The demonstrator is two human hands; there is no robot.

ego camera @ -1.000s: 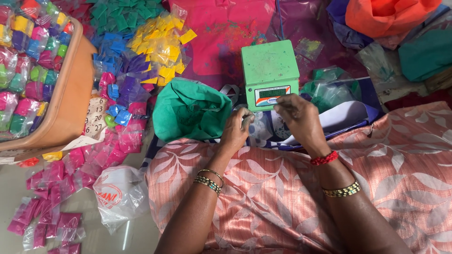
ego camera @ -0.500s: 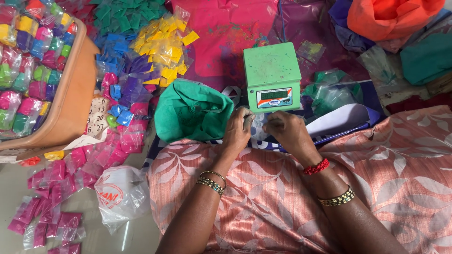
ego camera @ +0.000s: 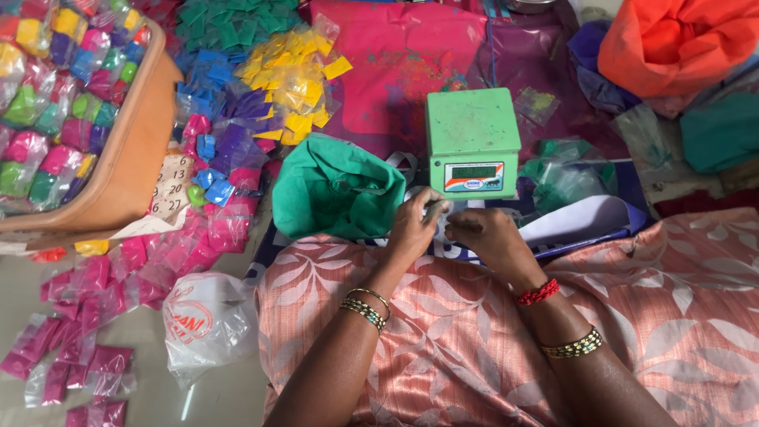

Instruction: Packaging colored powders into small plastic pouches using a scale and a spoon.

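Note:
My left hand (ego camera: 413,229) and my right hand (ego camera: 481,235) meet just in front of a small green weighing scale (ego camera: 472,141), fingertips pinched together on a small clear packet (ego camera: 437,207) that is mostly hidden between them. An open green bag (ego camera: 336,190) of green powder sits right beside my left hand. Bangles circle both wrists, and a red thread is on the right one. Both forearms rest over my lap, covered in peach cloth with a leaf print (ego camera: 443,332).
Piles of small colour packets lie at the left: pink (ego camera: 118,277), blue (ego camera: 207,87), yellow (ego camera: 288,75), green (ego camera: 229,24). A brown tray (ego camera: 134,150) holds mixed packets. A white plastic bag (ego camera: 207,320) lies by my knee. Orange (ego camera: 680,43) and green sacks stand far right.
My right hand has drawn in to the left, closer to my left hand, and the two now pinch together in front of the scale. The view has shifted slightly.

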